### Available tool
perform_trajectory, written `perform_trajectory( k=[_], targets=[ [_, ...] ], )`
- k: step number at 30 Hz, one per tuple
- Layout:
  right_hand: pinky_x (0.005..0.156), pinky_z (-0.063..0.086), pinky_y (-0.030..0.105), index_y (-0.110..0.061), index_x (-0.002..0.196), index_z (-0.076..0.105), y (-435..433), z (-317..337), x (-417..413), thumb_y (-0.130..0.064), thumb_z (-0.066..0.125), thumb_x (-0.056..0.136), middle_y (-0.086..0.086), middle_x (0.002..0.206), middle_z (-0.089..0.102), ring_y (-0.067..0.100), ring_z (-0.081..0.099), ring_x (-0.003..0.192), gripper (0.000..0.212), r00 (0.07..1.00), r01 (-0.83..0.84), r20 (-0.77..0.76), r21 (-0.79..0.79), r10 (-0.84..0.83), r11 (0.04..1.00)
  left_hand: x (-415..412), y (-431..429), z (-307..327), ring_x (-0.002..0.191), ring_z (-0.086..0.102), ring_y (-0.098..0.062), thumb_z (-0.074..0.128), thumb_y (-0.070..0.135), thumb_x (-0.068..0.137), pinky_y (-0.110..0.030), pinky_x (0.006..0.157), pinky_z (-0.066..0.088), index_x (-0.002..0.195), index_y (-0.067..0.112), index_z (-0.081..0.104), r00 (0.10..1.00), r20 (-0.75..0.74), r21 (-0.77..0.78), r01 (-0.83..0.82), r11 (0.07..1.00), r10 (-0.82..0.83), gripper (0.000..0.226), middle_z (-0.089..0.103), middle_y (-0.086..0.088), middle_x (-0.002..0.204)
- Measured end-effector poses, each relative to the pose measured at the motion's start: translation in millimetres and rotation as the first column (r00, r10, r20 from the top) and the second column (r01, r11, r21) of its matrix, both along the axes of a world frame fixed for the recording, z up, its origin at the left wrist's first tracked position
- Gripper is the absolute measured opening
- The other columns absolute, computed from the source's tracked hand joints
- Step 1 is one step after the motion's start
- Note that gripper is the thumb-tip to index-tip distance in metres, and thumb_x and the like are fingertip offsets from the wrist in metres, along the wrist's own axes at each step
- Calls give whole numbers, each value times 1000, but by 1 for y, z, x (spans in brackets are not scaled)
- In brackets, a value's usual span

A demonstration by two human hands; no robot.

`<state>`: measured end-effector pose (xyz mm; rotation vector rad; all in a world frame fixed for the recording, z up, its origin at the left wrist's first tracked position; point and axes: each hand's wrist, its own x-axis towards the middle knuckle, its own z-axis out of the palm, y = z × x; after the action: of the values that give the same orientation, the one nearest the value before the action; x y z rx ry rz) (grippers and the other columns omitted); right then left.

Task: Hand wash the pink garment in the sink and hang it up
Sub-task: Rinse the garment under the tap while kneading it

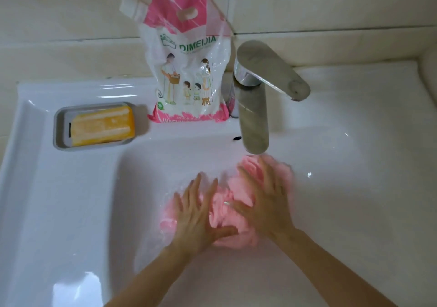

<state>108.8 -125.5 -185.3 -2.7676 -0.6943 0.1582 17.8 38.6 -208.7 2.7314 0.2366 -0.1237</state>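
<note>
The pink garment (227,214) lies bunched and wet in the basin of the white sink (71,212), just under the spout of the chrome tap (255,108). My left hand (198,214) rests flat on the garment's left part, fingers spread. On its right part my right hand (264,198) presses down, also flat with fingers apart. Neither hand grips the cloth. Both hands are slightly blurred.
A pink and white pouch of washing liquid (189,65) stands on the sink's back ledge, left of the tap. A yellow bar of soap (102,125) lies in a grey dish (59,127) at the left. Beige wall tiles run behind.
</note>
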Motion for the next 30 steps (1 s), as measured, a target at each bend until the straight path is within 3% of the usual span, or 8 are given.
perform_trajectory(
  k=[4,9,12,15,21,25,28,30],
  targets=[
    [80,49,45,-26,116,58,11,-31,-25,-62,46,76,12,123,59,38,60,95,55,998,-38,51,-110,43,993,-5,-18,-21,119,50,-32,49,63,69,-50,96,39,132,13,52,1000,17,39,25,999,-26,80,53,-11,134],
    [63,48,39,-18,97,58,20,-51,-25,-56,47,73,11,96,63,32,59,77,46,990,16,138,-63,-7,998,3,-21,-45,92,57,-27,36,22,89,-45,81,50,107,8,62,966,257,117,-48,992,16,35,62,-8,106],
    [58,50,33,-16,88,66,25,-55,-18,-52,43,70,11,88,67,30,62,73,47,978,57,200,-33,-49,998,13,-23,-41,88,54,-26,53,25,79,-45,80,49,98,8,64,988,144,115,-76,991,59,27,65,-9,91],
    [51,50,29,-16,70,68,34,-53,-2,-47,40,71,7,69,67,25,64,57,42,983,139,112,34,-142,990,27,-23,-20,102,52,-27,49,48,72,-40,93,35,113,9,59,989,-139,218,72,973,-42,57,55,-7,108],
    [57,48,30,-11,71,66,47,-32,20,-42,27,80,8,67,66,25,64,62,51,935,307,-214,90,-282,948,36,-27,-17,106,56,-21,58,44,73,-34,98,39,102,21,62,984,-173,21,-41,999,44,37,61,2,108],
    [67,44,28,-12,80,70,28,-12,27,-42,39,91,6,83,71,24,65,79,44,905,291,-355,114,-234,950,33,-6,-6,84,58,-25,56,33,70,-32,64,42,90,17,64,999,-12,-179,-54,982,53,27,63,-3,93],
    [65,48,23,-10,86,70,-16,16,21,-24,68,87,-7,73,67,8,60,68,14,795,451,-593,443,-124,774,13,9,6,82,49,-21,60,25,73,-31,64,39,96,15,56,953,302,-306,131,943,-34,26,55,-2,95],
    [63,45,13,-26,97,67,-44,39,9,-24,75,79,-16,76,66,-3,58,68,19,804,397,-594,558,17,729,-2,19,18,86,52,-26,59,16,78,-36,69,42,99,12,56,884,464,-254,188,949,-51,21,58,-6,98]
  ],
)
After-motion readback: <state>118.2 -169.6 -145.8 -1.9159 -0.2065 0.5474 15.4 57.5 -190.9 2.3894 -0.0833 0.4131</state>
